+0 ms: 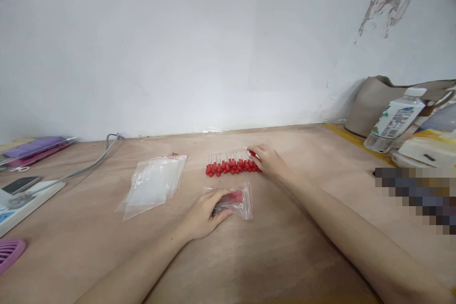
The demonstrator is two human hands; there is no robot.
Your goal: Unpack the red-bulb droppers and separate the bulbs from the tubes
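Observation:
White sticks with red bulb-shaped heads [233, 166] lie side by side in a row on the table, heads toward me. At the right end of the row, my right hand [270, 159] has its fingers curled round a red-headed stick; a red head shows by the fingertips. Nearer to me, a clear zip bag [245, 206] lies flat with a few red heads visible inside. My left hand [206, 213] holds this bag at its left part, thumb and fingers curved over it. Left of the row is a loose stack of clear zip bags [153, 183].
A power strip [46, 192] with a grey cable [89, 173] and a dark phone [21, 184] lie at the left, near a purple slotted object [10, 252]. A plastic bottle [395, 121], a grey-brown bag [366, 104] and a tissue pack [427, 152] stand at the right. A wall closes the back.

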